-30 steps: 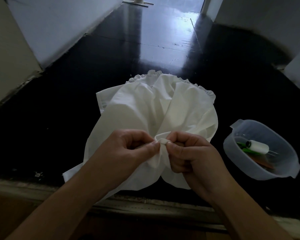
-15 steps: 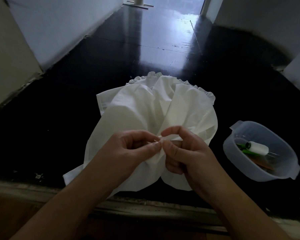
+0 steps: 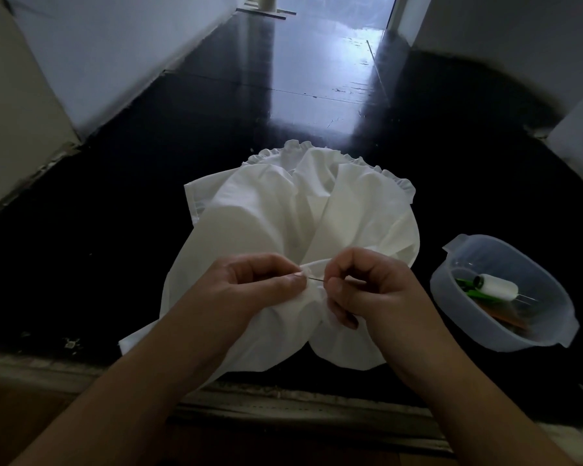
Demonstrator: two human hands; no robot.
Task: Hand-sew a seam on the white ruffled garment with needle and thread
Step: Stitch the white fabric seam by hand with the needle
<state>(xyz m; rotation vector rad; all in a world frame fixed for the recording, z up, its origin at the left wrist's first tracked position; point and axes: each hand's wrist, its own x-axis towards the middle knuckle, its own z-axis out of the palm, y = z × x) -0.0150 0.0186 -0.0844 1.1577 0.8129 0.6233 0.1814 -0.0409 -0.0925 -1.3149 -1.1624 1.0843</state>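
Near the front edge of the dark glossy floor (image 3: 216, 136), I have the white ruffled garment (image 3: 283, 223) spread in loose folds, its frilled hem (image 3: 377, 169) lying on the far side and its near edge bunched up between both hands. My left hand (image 3: 249, 287) has thumb and forefinger curled together, pinching a small fold of the cloth just at the point where the needle meets it. My right hand (image 3: 367, 287) is curled too, thumb and forefinger closed on the needle (image 3: 315, 280), which shows as a short thin dark line running across the narrow gap between the two hands, its left end at the pinched fold. I cannot make out any thread trailing from it in this dim light. The other fingers of the right hand are tucked under, resting against the bunched cloth below. Both forearms come in from the bottom of the view and meet over the garment's near side, which hangs a little over a pale worn threshold strip (image 3: 283, 408) along the floor's front edge. To the right of the garment, apart from it, sits a translucent plastic tub (image 3: 451, 307) on the floor; inside it I see a white spool of thread (image 3: 497, 286) lying on its side, something green (image 3: 466, 286) beside it and something orange-brown (image 3: 505, 319) beneath, too blurred for me to tell. Pale walls (image 3: 108, 55) close in on the left and right of the floor.
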